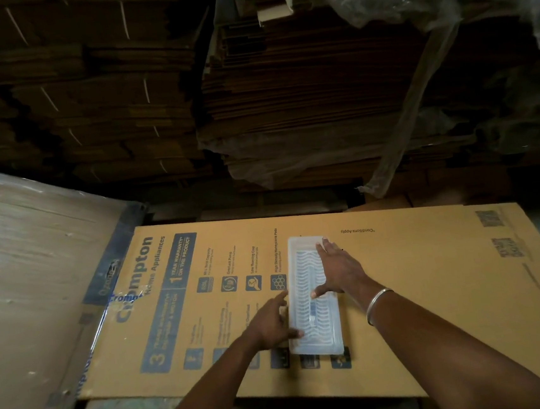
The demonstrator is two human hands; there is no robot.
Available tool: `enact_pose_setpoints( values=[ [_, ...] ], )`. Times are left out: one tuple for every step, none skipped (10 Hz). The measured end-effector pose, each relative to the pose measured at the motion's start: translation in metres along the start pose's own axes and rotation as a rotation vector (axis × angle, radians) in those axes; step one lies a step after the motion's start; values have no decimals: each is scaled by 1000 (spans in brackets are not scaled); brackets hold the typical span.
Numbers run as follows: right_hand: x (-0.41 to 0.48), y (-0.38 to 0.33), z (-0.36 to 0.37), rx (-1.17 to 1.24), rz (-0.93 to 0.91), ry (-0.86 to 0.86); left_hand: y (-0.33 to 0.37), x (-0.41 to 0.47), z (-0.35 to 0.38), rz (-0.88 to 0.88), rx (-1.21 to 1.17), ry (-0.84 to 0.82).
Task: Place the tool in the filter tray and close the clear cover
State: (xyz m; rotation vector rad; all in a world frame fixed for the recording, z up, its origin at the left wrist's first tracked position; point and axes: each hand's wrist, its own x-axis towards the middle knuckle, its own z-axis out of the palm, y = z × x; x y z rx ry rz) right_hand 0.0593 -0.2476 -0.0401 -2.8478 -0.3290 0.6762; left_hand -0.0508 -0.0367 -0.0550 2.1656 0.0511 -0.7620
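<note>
Both forearms reach in from the bottom edge toward a white filter tray [312,297] lying on a flattened printed carton [418,289].

Left hand [272,324] is spread open, its thumb on the tray's near left edge and its forefinger pointing along the left side, gripping nothing. Right hand [338,272], a metal bangle [378,304] on its wrist, lies open and flat on the clear cover [307,276], which looks closed over the tray. A small tool [312,312] shows faintly through it. Stacked cardboard [301,102] rises behind.

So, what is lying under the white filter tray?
The filter tray lies on a flat printed cardboard box. The print directly beneath it is covered.
</note>
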Motion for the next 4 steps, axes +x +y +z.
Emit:
enact_pose_setpoints(
  values=[
    [-2,3,-1,-20,-19,6,12,10,-3,33,34,73],
    [-4,6,-5,-33,-41,21,22,17,-10,59,128,130],
    [-6,10,-2,-45,-58,68,28,23,-15,83,263,173],
    [-12,10,-3,-41,-76,164,43,25,-23,114,383,258]
  ],
)
